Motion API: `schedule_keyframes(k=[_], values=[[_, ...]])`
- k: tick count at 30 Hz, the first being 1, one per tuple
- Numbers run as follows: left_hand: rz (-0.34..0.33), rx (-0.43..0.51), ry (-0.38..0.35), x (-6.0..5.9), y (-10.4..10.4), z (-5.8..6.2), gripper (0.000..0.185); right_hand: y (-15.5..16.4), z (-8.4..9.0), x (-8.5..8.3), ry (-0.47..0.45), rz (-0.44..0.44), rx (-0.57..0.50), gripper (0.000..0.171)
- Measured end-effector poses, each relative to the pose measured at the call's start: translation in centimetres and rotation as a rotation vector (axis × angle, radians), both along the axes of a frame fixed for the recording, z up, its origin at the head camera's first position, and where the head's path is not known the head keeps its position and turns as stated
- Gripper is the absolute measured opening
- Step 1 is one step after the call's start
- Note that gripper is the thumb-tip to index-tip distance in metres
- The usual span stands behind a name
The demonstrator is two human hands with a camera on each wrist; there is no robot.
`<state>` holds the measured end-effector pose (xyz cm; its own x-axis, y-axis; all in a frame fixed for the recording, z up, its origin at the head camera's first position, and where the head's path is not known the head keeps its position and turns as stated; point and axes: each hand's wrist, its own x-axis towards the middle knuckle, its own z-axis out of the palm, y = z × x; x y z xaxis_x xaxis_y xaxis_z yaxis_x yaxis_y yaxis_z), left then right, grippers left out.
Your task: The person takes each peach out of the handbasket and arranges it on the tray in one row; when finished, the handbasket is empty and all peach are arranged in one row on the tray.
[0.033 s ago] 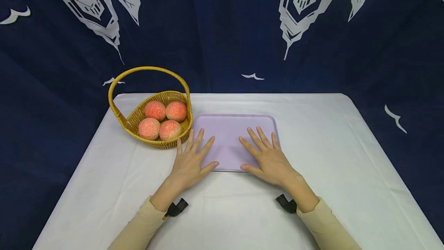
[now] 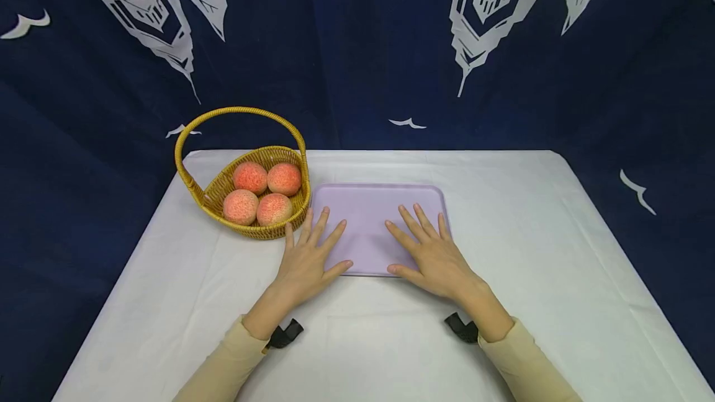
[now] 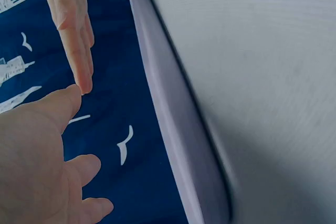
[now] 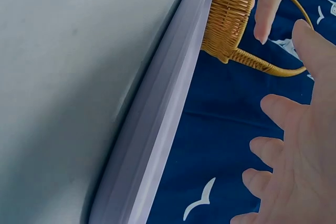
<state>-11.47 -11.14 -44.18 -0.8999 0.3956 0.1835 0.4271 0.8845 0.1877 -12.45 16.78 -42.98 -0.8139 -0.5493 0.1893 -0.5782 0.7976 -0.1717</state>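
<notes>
Both hands lie flat with fingers spread and straight, holding nothing: the left hand (image 2: pixel 307 262) rests over the near-left corner of the lilac tray (image 2: pixel 368 203), and the right hand (image 2: pixel 432 256) rests on the tray's near-right part, fingertips pointing to the far side. The tray sits mid-table on the white table (image 2: pixel 558 253), its long axis running left to right, directly ahead of both hands and touched by both.

Four peaches (image 2: pixel 262 194) sit in the wicker basket (image 2: pixel 223 188), which stands just beside the tray's left edge, to the far left of the hands. The left hand is plainly the nearer one; its outer fingertips lie close to the basket's near rim, while the right hand is well apart from it, with the tray's width between.

In the left wrist view the tray's rim (image 3: pixel 178 129) shows only as a blurred band, with the left hand's palm (image 3: pixel 37 161) near and the right hand (image 3: pixel 73 30) beyond it. In the right wrist view the basket's woven wall (image 4: pixel 228 14) is cut off by the frame edge and no peach shows. Whether the palms press on the tray or merely rest cannot be told. A black strap at each wrist (image 2: pixel 285 334) is partly hidden by the sleeves.
</notes>
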Motion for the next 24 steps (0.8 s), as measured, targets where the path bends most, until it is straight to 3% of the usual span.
schedule_keyframes(k=[15, 19, 24], values=[[-0.005, -0.021, 0.012, 0.2, -0.4, 1.0, 0.076, 0.3, 0.0, -0.1, -0.021, 0.004, -0.045, 0.078], [-0.018, 0.049, 0.040, -0.1, -1.1, 1.8, 0.071, 1.0, 0.4, 0.4, -0.060, 0.017, -0.110, 0.076], [0.030, 0.252, 0.145, -1.2, -3.3, 3.2, 0.068, 2.9, 0.8, 1.1, -0.123, 0.028, -0.229, 0.076]])
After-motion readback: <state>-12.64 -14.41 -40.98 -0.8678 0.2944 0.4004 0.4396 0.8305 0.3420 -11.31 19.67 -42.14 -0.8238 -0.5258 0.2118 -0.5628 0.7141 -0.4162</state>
